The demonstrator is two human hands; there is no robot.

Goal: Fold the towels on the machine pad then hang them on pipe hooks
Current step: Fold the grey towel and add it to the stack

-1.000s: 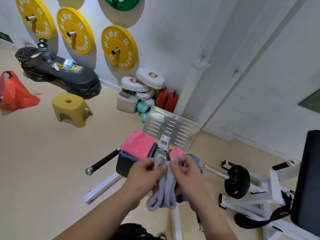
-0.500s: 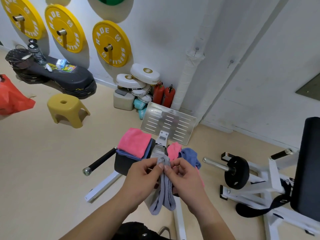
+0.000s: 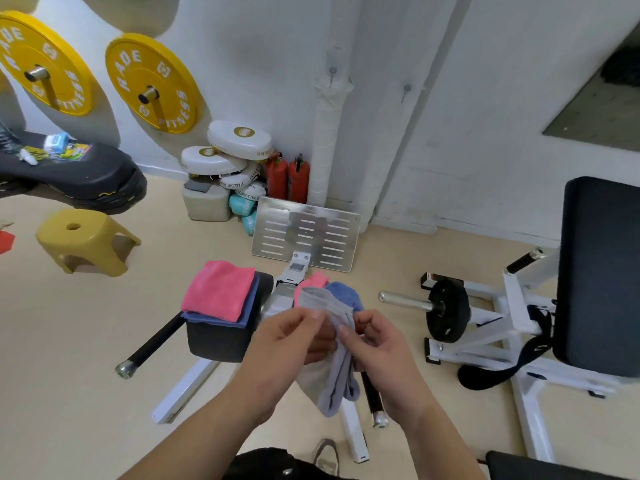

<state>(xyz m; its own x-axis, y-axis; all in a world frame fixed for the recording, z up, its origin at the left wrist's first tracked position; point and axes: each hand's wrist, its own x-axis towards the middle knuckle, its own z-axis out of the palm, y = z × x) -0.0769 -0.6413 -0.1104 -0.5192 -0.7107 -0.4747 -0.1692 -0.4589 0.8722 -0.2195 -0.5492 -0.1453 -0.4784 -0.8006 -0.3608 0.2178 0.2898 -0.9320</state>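
Observation:
My left hand point(image 3: 294, 344) and my right hand point(image 3: 374, 344) both pinch a grey towel point(image 3: 337, 379) that hangs bunched between them in the air. Behind it lie a loose pink towel point(image 3: 313, 282) and a loose blue towel point(image 3: 346, 296), partly hidden by the grey one. A folded pink towel point(image 3: 220, 289) rests on a folded blue towel point(image 3: 247, 313) atop the black machine pad point(image 3: 218, 341) to the left. A white wrapped pipe point(image 3: 329, 133) runs up the wall with a hook point(image 3: 333, 71) on it; a second hook point(image 3: 407, 89) is on the wall to its right.
A slotted metal footplate point(image 3: 304, 233) stands beyond the pad. A yellow stool point(image 3: 86, 239) sits at left; yellow weight plates point(image 3: 156, 84) hang on the wall. White boxing pads point(image 3: 239, 140) and red extinguishers point(image 3: 287, 174) fill the corner. A white machine with a black pad point(image 3: 599, 271) stands at right.
The view has shifted left and closer. My hands have moved the grey towel up and worked its top edge open, so a flat layer now shows above my fingers.

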